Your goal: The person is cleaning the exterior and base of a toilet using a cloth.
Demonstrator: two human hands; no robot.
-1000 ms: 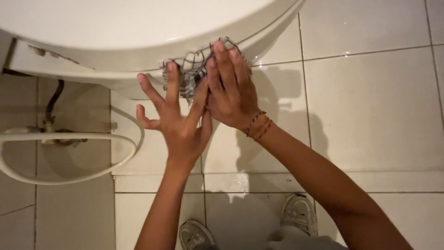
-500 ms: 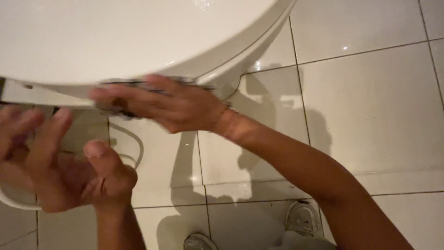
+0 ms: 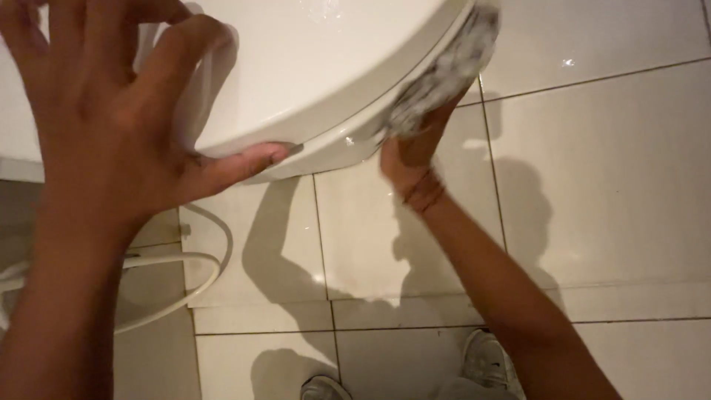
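Head view: left hand is spread open, fingers splayed, thumb tip resting on the front edge of the white glossy toilet lid where it meets the white ceramic toilet bowl rim. It grips nothing and looks like a brace.

Right hand is closed around a grey wire-mesh scouring pad, pressing it against the lid's right-hand edge and the rim below. The pad is motion-blurred, so exact contact is hard to read.

Doing this stroke well, my read:
- keep the pad flat on the curved edge and follow the curve, not across it
- keep pressure light, since steel mesh likely scratches glossy plastic
- keep the left thumb clear of the seam between lid and rim
- work the seam, where grime tends to sit

A thin white hose loops over the pale glossy floor tiles at the left edge. Grey shoes stand at the bottom edge of the floor. A red thread bracelet sits on the right wrist.

No packages, labels or signs in view.
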